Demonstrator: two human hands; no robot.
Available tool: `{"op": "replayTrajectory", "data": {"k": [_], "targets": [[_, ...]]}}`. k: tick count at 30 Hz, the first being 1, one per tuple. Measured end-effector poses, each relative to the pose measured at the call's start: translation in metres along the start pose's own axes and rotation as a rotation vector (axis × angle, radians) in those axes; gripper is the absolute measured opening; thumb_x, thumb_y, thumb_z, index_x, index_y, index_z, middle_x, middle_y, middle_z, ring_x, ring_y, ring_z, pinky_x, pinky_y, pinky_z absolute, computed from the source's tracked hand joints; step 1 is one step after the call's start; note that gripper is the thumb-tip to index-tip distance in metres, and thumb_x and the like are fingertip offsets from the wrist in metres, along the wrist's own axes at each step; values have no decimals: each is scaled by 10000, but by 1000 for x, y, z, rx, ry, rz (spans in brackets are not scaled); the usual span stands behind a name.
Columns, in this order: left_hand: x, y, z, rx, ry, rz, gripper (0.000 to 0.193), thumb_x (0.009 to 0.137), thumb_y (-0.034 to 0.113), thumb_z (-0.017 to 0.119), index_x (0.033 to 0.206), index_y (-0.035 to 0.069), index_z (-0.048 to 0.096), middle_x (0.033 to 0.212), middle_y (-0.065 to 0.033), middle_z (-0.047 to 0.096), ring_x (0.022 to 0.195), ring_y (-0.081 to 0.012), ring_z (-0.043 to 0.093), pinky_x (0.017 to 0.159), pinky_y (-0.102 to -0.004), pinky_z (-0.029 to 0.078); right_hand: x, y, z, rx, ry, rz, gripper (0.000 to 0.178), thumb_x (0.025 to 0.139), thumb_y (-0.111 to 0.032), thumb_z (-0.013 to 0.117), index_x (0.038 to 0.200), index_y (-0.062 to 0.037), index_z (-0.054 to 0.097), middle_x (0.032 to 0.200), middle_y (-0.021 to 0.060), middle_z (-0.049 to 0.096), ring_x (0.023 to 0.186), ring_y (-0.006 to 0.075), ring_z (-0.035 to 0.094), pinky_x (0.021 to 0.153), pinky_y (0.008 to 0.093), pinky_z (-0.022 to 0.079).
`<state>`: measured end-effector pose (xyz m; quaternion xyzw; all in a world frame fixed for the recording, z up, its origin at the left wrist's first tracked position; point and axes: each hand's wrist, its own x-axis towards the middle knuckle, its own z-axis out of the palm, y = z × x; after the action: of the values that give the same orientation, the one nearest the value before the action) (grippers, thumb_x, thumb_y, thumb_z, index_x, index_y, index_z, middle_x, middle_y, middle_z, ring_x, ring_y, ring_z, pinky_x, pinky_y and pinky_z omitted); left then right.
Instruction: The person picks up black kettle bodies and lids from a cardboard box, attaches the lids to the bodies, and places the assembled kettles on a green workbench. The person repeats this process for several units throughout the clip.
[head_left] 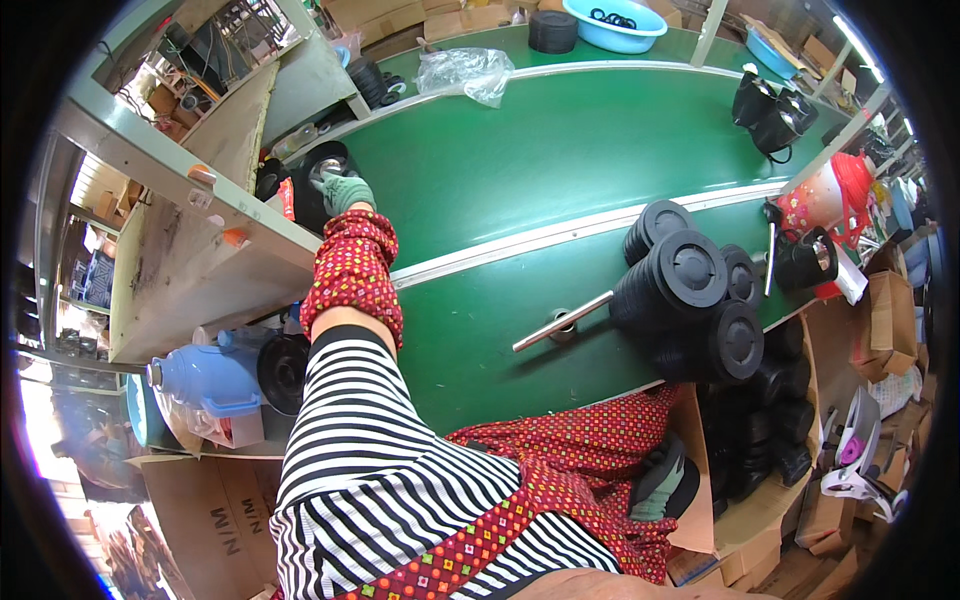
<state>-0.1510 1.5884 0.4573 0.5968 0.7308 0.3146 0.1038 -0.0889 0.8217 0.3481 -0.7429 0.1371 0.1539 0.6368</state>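
My left hand [346,190], in a green glove with a red patterned sleeve cover, reaches far out to the left under a shelf. Its fingers curl on a black round part with a shiny centre [326,163] among other black parts. My right hand [655,487], in a grey-green glove, is low at the right beside a cardboard box [690,420]. It grips a black round part [686,488] at the edge of that box.
A green conveyor belt [560,150] runs across, with a pile of black round lids [690,290] and a metal rod [565,320] on its near lane. The box holds more black parts [775,430]. There is a blue jug [205,380] at left, and a plastic bag [465,70] and blue basin [615,22] far back.
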Motion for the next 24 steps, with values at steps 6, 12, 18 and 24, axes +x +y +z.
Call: {"op": "replayTrajectory", "data": {"k": [6,12,18,24], "targets": [[-79,-6,-24,-250,-68,500,675,847,294,825,1417,30,580,1488,-220,575,1218,-411,663,1010,-484,548,-21,-73,29,-525,0,-612,411,1055,-252,642,1355,29,614,1305,194,655,1224,358,613,1098,437,454],[-210,-5,-162,-625,-445,1234,443,782,59,796,1206,49,665,1291,-236,687,1075,-424,707,901,-451,583,-68,-226,103,-404,-454,-1009,632,936,-77,757,1520,-21,524,1467,191,565,1355,292,580,1076,395,510],[-304,-4,-279,-567,-937,1679,329,767,130,897,1024,57,706,1396,-204,670,891,-357,768,750,-392,614,-76,-260,118,-205,-600,-559,786,909,-267,859,1539,18,486,1484,178,587,1354,246,581,1132,356,478],[-354,-1,-311,-742,-1070,2040,295,837,140,830,1110,97,726,1447,-187,636,859,-300,759,748,-362,619,-114,-227,39,172,-810,-234,614,982,-172,774,1514,9,525,1420,109,641,1281,173,610,1097,329,501]]}}
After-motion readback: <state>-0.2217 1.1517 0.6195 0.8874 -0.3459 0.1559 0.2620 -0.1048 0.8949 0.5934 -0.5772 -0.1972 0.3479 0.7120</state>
